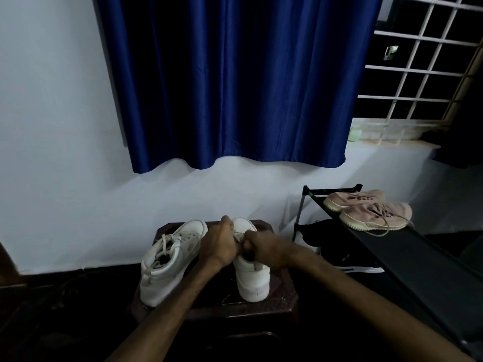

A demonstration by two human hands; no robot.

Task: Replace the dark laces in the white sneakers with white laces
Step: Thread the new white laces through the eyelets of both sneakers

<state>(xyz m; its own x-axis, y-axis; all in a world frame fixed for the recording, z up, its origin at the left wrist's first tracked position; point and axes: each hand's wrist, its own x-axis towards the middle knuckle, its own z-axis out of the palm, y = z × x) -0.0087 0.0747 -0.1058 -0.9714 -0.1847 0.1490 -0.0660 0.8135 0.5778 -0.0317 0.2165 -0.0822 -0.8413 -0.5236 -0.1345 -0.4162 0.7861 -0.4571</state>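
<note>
Two white high-top sneakers stand on a dark plastic stool point(285, 296). The left sneaker point(167, 262) leans to the left and carries a white lace. The right sneaker point(252, 278) stands heel toward me. Over its tongue my left hand point(219, 244) and my right hand point(264, 248) meet, each with fingers curled and pinching a white lace point(239, 237) at the eyelets. The hands hide most of that lacing. A thin dark lace point(226, 299) lies on the stool between the shoes.
A black shoe rack point(407, 259) stands to the right, with a pair of pink sneakers point(371, 211) on its top shelf and black shoes point(347, 259) below. A blue curtain point(235, 82) hangs on the white wall behind. A barred window is at the upper right.
</note>
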